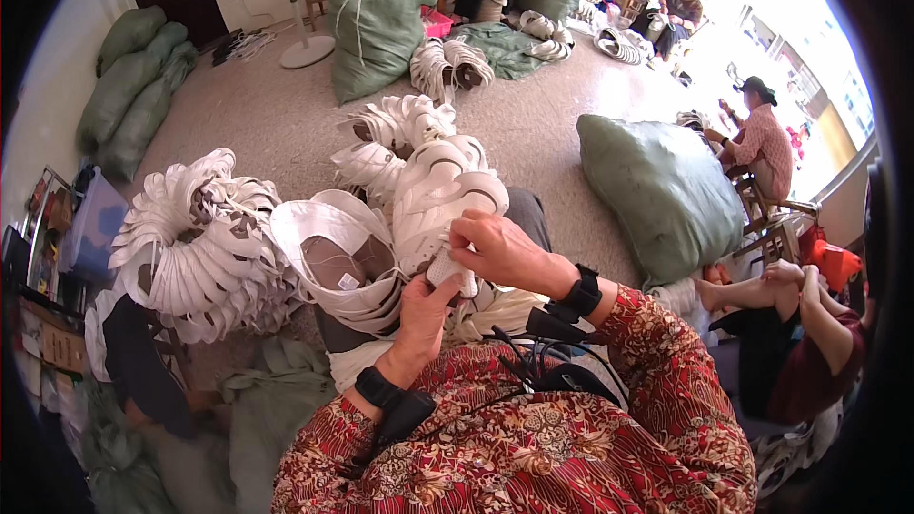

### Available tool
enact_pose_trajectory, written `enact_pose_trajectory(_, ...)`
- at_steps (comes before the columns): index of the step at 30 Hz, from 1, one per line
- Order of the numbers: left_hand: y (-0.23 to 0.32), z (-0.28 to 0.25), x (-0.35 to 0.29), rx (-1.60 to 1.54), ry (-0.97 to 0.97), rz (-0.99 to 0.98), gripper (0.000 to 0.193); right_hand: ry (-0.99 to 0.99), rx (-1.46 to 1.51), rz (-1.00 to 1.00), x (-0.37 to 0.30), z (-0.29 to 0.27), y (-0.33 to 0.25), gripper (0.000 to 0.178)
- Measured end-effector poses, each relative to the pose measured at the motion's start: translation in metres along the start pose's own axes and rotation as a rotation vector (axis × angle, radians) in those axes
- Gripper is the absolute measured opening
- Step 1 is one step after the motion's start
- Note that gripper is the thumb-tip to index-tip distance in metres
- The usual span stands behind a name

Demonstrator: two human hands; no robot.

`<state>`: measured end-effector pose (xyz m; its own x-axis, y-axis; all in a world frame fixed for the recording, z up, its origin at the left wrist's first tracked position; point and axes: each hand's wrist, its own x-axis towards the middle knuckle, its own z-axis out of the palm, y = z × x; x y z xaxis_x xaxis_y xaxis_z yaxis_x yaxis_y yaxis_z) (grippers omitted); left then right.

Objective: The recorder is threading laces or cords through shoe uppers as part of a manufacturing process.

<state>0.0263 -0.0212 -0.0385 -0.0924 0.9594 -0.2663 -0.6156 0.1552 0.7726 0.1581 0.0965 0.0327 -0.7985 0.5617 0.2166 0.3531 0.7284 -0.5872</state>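
In front of me, a white perforated shoe upper (446, 269) is between my two hands. My left hand (422, 316) is closed on its near end, thumb and fingers gripping it. Just above and to the right, my right hand (509, 249) is pinched at the upper's edge; whatever sits between those fingertips is too small to make out. A stack of white shoe uppers (447, 176) rises directly beyond my hands. Left of them lies an open white upper (328, 219) with a brown-grey lining and a small label.
More white uppers are bundled in a ring (195, 257) at the left. A full green sack (657, 195) lies at the right, another sack (376, 29) stands at the back. A standing fan (307, 50) is behind. Other people sit at the back and right.
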Motion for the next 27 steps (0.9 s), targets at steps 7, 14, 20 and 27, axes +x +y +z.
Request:
enact_pose_trajectory(7,-0.004,-0.004,0.002,0.007,-0.010,0.014,0.027,0.031,-0.163,-0.119,0.002,0.010,0.003,0.014)
enact_pose_trajectory(14,-0.002,-0.009,0.001,0.039,-0.015,-0.029,0.029,0.188,0.384,-0.051,0.061,-0.026,-0.037,0.015)
enact_pose_trajectory(20,0.016,-0.011,-0.003,0.126,-0.104,-0.135,0.027,0.127,0.770,-0.405,0.087,-0.096,-0.107,0.015)
enact_pose_trajectory(27,0.050,-0.022,-0.022,0.702,-0.316,-0.186,0.018,0.250,0.582,-0.279,0.065,-0.104,-0.108,0.019)
